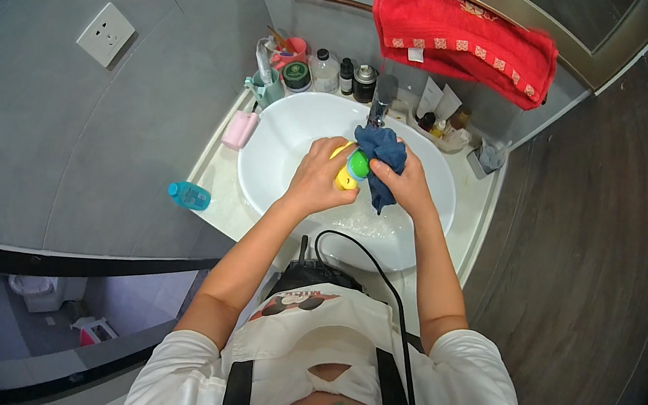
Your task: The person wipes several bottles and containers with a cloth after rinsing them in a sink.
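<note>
Over the white washbasin (289,126), my left hand (320,175) is closed around a small yellow toy (347,179) with a green, rounded part facing right. My right hand (408,183) grips a crumpled dark blue cloth (382,157), whose lower corner hangs down toward the basin. The cloth is right beside the toy's green part and seems to touch it. Just beyond the cloth stands the chrome faucet (382,98). Shallow, rippling water (363,223) shows in the front of the basin. My fingers hide part of the toy.
Bottles and jars, such as a round green-lidded jar (297,75), line the counter's back left. A pink soap box (240,130) and a teal bottle (189,195) are at the left. Right of the faucet stands a tray of tubes (438,111). A red towel (465,43) hangs above.
</note>
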The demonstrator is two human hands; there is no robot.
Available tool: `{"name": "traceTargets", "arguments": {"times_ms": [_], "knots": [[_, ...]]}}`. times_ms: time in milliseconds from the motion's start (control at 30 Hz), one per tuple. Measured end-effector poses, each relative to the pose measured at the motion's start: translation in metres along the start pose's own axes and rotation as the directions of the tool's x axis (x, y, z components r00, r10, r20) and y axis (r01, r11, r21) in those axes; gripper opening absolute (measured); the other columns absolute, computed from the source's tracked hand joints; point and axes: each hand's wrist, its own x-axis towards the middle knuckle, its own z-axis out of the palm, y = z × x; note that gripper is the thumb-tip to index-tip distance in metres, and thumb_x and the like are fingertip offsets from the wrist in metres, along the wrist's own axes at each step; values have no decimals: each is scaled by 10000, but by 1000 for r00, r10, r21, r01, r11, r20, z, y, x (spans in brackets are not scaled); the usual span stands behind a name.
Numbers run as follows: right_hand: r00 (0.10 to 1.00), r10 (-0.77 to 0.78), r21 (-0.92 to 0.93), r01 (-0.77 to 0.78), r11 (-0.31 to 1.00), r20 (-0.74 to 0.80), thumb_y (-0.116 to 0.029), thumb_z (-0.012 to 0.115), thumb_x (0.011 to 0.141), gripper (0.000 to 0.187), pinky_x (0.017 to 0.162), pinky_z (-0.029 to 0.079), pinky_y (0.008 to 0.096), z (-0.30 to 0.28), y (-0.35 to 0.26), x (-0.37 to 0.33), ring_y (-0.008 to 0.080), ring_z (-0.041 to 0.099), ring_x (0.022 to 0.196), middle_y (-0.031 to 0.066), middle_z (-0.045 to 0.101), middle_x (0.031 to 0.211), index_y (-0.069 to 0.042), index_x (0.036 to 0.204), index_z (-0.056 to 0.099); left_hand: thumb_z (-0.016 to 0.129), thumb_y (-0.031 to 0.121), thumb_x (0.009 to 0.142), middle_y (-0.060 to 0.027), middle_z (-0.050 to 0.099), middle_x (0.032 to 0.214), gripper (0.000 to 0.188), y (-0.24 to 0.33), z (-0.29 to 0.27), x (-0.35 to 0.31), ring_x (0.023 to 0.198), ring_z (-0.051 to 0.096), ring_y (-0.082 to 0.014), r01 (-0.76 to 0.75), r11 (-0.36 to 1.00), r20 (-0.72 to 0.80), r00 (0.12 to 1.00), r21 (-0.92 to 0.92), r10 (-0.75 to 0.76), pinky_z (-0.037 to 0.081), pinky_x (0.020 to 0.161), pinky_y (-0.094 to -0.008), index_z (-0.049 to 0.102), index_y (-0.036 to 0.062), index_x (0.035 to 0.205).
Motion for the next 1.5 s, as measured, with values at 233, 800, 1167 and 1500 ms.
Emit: {"name": "traceTargets", "arguments": {"times_ms": [233, 800, 1167, 1500], "knots": [[938, 257, 557, -88, 826, -233, -166, 618, 798, 261, 731, 456, 254, 6, 18, 6, 110, 562, 795, 32, 598, 912, -29, 1011, 556, 765, 230, 536, -146, 418, 1204, 776, 5, -6, 2, 1118, 401, -339, -78, 993, 87, 994, 89, 70, 376, 927, -406, 439, 70, 1222], [903, 428, 916, -134, 378, -45, -346, 507, 871, 385, 830, 467, 328, -5, 50, 11, 217, 601, 885, 112, 618, 985, -14, 1059, 553, 750, 204, 530, -140, 462, 1171, 711, -4, 0, -8, 1058, 479, -323, 37, 988, 72, 997, -149, -26, 407, 868, -385, 441, 92, 1161], [953, 298, 908, -166, 385, 48, -478, 343, 907, 532, 837, 461, 315, -7, 69, -2, 194, 566, 931, 89, 566, 1095, -49, 1200, 458, 650, 311, 713, -98, 475, 1176, 632, -24, 11, -24, 1046, 504, -215, 484, 164, 423, 855, -860, -300, 425, 873, -333, 384, 81, 1237], [905, 128, 765, -413, 494, 406, -415, 586, 811, 584, 868, 463, 376, -12, 59, -5, 227, 562, 1005, 116, 553, 1129, -27, 1218, 427, 432, 613, 751, -179, 557, 1081, 733, -18, 16, -23, 855, 594, -377, 614, -548, 725, 688, -568, 19, 515, 625, -427, 430, 56, 1228]]}}
